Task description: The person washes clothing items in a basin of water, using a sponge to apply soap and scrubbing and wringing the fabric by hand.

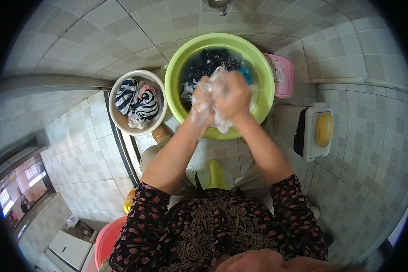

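Over a large lime-green basin (175, 59), my left hand (201, 105) and my right hand (236, 96) press together around a wet, suds-covered whitish cloth (221, 119). The cloth bunches up above the knuckles and hangs down between my wrists. Both hands are closed on it and coated in foam, the left more thickly; some fingers are hidden by lather and blur. Below them, dark clothes (216, 59) soak in cloudy, bubbly water. A bright blue piece (245, 72) shows beside my right hand.
To the left, a whitish basin (114, 119) holds striped clothes (145, 105). A pink box (283, 77) stands against the green basin's right side. Farther right is a white container with a yellow piece (323, 130). A red-pink tub (106, 240) sits lower left; a metal fitting (220, 5) juts from the wall.
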Demonstrator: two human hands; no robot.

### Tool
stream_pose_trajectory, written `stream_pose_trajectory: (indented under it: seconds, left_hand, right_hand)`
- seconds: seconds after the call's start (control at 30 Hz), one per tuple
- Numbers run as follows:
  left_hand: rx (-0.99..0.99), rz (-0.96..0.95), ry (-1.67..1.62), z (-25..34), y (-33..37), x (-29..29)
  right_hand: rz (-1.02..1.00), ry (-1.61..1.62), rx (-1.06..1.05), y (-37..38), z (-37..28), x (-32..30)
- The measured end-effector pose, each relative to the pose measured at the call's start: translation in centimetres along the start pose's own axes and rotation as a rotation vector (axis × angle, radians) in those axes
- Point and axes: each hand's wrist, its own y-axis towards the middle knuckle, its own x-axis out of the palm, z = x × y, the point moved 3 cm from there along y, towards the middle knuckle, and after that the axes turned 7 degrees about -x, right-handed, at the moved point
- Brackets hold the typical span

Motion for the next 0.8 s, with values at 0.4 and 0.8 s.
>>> stream_pose_trajectory:
  seconds: [0.4,0.8]
  left_hand:
    - [-0.250,0.064,-0.036,4.1,-1.8,3.3]
    - [-0.326,-0.072,0.046,3.9,-2.8,5.0]
  right_hand:
    - [0.369,1.361,0.697,3.3,6.6,-3.4]
    - [0.116,1.170,0.602,3.0,5.1,-4.0]
